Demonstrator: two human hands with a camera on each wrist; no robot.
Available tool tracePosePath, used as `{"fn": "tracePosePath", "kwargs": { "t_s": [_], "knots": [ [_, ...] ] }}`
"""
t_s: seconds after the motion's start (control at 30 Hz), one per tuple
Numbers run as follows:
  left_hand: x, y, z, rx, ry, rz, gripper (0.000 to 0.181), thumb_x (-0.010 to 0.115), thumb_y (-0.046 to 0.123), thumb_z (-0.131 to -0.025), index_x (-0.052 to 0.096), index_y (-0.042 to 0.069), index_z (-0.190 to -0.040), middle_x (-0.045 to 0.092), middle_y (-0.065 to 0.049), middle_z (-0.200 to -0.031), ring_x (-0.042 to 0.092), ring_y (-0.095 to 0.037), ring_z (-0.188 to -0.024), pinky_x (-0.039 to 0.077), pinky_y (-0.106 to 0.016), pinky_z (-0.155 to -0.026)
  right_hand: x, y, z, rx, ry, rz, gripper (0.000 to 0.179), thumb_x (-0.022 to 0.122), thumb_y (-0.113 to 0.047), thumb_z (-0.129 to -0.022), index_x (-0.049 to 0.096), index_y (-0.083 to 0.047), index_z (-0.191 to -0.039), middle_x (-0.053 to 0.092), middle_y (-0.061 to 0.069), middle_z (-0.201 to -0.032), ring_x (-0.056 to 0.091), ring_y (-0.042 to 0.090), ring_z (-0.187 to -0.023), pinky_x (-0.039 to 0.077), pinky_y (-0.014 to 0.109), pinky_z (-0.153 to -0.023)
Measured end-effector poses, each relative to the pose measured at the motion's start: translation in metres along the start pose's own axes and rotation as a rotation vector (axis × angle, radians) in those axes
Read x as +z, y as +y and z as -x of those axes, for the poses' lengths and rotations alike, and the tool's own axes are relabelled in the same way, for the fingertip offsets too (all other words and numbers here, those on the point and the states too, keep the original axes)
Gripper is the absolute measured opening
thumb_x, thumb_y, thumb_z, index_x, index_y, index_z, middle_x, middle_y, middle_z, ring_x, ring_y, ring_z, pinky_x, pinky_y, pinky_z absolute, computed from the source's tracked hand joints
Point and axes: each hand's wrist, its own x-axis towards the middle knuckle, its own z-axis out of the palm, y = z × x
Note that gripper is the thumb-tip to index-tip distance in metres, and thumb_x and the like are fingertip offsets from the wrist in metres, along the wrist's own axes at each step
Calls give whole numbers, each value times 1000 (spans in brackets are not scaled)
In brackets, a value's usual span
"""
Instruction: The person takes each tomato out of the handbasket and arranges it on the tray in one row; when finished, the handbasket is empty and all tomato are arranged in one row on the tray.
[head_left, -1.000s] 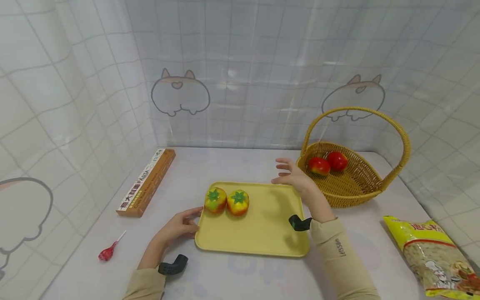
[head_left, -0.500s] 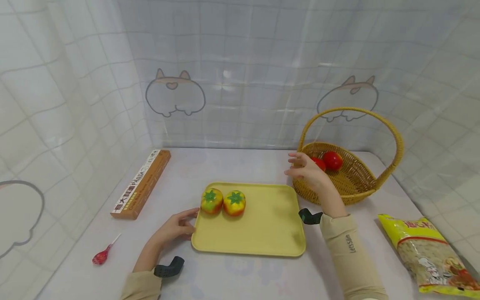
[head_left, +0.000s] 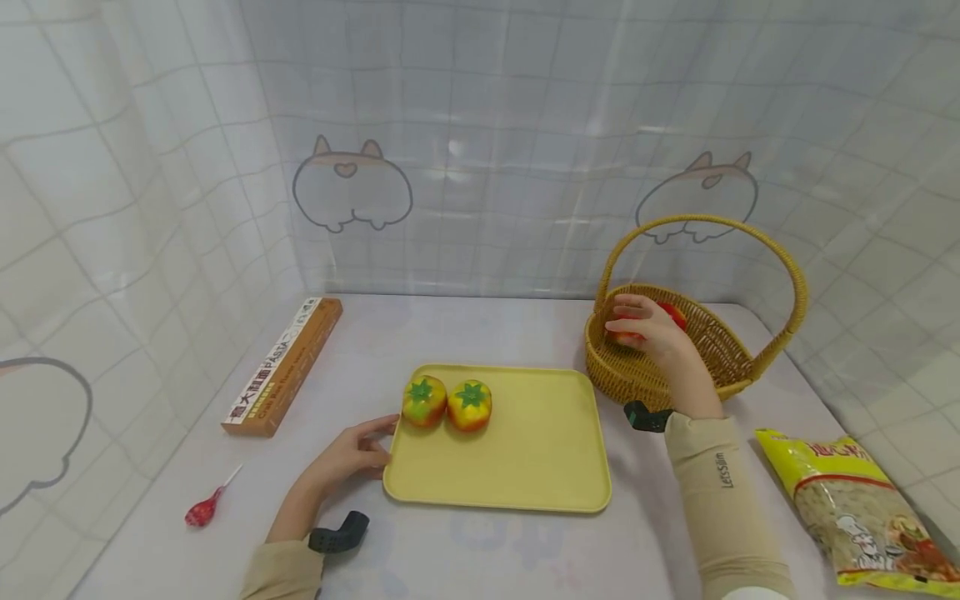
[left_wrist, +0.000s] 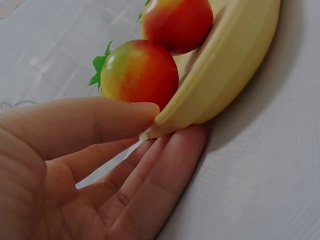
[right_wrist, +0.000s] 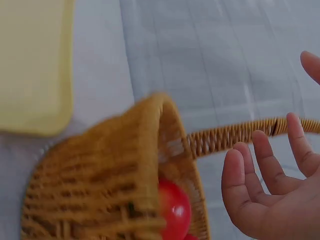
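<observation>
My left hand (head_left: 348, 457) pinches the left edge of a yellow tray (head_left: 525, 467); in the left wrist view the thumb lies on the rim and the fingers are beneath. Two red-yellow, persimmon-like fruits with green leafy tops, one at the left (head_left: 424, 402) and one beside it (head_left: 469, 407), touch each other on the tray. Over the wicker basket (head_left: 637, 385), my right hand (head_left: 660, 333) hangs with spread, slightly bent fingers and holds nothing. It partly hides the red fruits (head_left: 673, 315) inside. The right wrist view shows one shiny red fruit (right_wrist: 174, 210) behind the basket rim.
The basket's tall arched handle (head_left: 797, 292) rises above the right hand. A pasta box (head_left: 285, 367) lies at the back left, with a red lollipop (head_left: 202, 511) nearer the front. At the right lies a yellow-topped food bag (head_left: 855, 508). Tiled-print sheeting surrounds the table.
My right hand has moved right, from above the tray's far right corner to over the basket's fruits. My left hand has kept its grip on the tray. The head view has shifted slightly.
</observation>
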Motion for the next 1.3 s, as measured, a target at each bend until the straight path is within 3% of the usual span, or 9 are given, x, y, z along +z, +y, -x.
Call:
{"fn": "tracePosePath", "kwargs": {
  "t_s": [0.17,0.37,0.53,0.7,0.93,1.1,1.3],
  "knots": [
    [0,-1,-1,3,5,2,65,65,7,-80,38,0,-139,44,-25,-130,60,-20,-77,56,-31,-70,-14,-2,-2,35,38,-55,36,61,-3,-86,46,-20,-114,42,0,-114,57,5,-81,48,21,-72],
    [-1,-2,-1,11,-3,-2,65,65,8,-80,38,0,-139,44,-25,-130,60,-20,-77,55,-31,-70,-23,-6,-11,48,91,10,58,62,-9,-87,33,-10,-137,39,3,-123,52,4,-89,43,30,-90],
    [-3,-3,0,21,-11,-8,65,64,8,-81,37,0,-139,44,-25,-130,60,-20,-77,55,-30,-69,-28,-9,-22,27,107,21,63,59,-13,-89,26,-9,-142,41,0,-121,48,5,-94,30,41,-103],
    [-4,-3,1,19,-15,2,65,64,9,-81,36,0,-140,45,-23,-128,59,-20,-78,55,-29,-69,-32,-8,-30,-8,141,-29,58,61,-13,-88,32,-15,-137,43,-9,-108,49,7,-94,37,32,-91],
    [-4,-3,1,15,-14,-1,66,64,9,-81,35,0,-140,47,-22,-125,60,-20,-77,55,-30,-69,-30,-6,-43,-77,240,-91,38,63,-10,-86,46,-23,-116,42,-9,-108,48,11,-96,41,26,-83],
    [-4,-4,0,5,-12,-3,66,65,10,-81,36,1,-140,47,-21,-126,61,-20,-77,55,-30,-69,-32,-5,-53,-100,295,-85,34,65,-13,-85,48,-24,-113,42,-8,-110,48,8,-90,45,19,-68],
    [-4,-3,1,5,-27,21,67,65,9,-80,35,-1,-140,47,-22,-126,61,-20,-78,55,-32,-70,-38,-1,-62,-79,334,-40,34,62,-12,-86,48,-25,-115,40,4,-131,45,7,-98,39,26,-83]
  ]
}}
